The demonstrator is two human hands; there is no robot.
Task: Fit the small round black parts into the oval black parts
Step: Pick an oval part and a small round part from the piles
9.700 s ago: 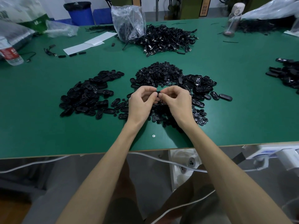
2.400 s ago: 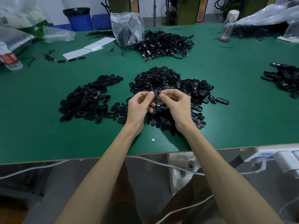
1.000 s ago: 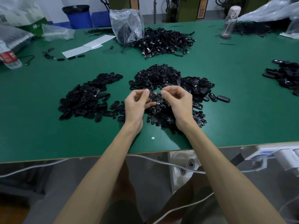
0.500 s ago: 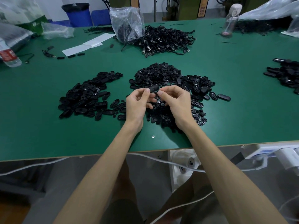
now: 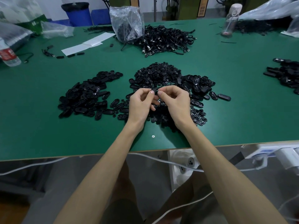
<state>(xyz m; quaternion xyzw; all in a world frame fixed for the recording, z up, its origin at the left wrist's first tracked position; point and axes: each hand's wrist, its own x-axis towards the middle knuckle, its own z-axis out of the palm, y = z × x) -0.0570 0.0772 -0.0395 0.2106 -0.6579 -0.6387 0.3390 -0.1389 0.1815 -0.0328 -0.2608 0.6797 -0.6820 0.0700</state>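
Insertion step. The left hand point(image 5: 141, 103) and right hand point(image 5: 176, 101) meet above the counter point(image 5: 234, 110), fingertips of both pinching one oval black part point(image 5: 154, 91). Whether a round piece is already seated cannot be told. The round parts point(image 5: 157, 73) are heaped just beyond. The next move probably calls for a firm, square thumb press.

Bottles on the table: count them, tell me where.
2. A red-labelled bottle at the far left; a clear pale-capped bottle far back on the right. Others may be hidden.

Head-worn view, forward and down over green table point(image 5: 48, 126)
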